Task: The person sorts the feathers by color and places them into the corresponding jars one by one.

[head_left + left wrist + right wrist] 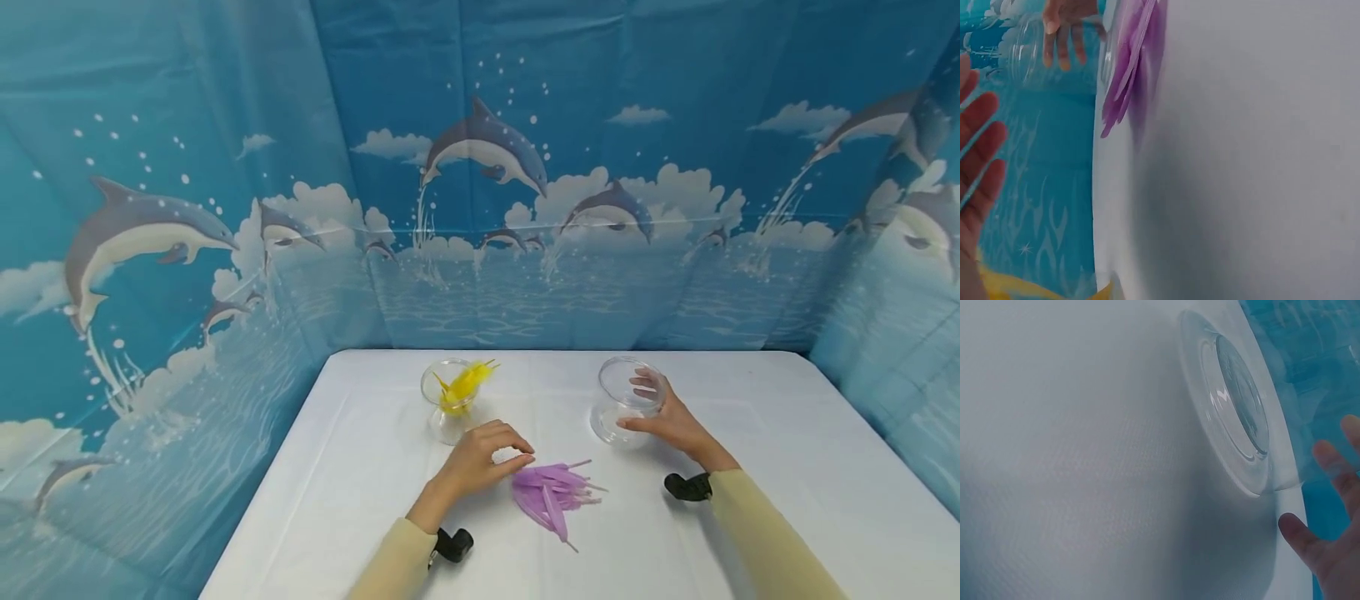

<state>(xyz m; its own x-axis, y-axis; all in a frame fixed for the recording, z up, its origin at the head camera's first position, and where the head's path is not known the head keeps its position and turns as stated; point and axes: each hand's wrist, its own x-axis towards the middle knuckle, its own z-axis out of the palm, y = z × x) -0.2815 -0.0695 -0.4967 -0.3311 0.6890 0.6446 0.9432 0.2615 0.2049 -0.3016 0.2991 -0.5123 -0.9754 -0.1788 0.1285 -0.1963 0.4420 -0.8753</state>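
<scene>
My right hand (671, 421) reaches round the right side of a footed glass bowl (618, 385), with the fingers behind it and the thumb in front. In the right wrist view, the round glass base (1200, 400) is close to the white cloth. My left hand (480, 458) hovers over the table with nothing in it, its fingers loosely bent and the thumb apart. Just right of its fingertips lies a pile of purple feathers (551, 496), quills mostly pointing right. Beyond the left hand stands another footed glass bowl (448, 425) holding yellow feathers (463, 385).
A white cloth covers the table (337, 467). Blue dolphin-print curtains (480, 283) hang behind its far edge and along both sides. Black wrist cameras (453, 546) sit on both forearms, below beige sleeves (772, 533).
</scene>
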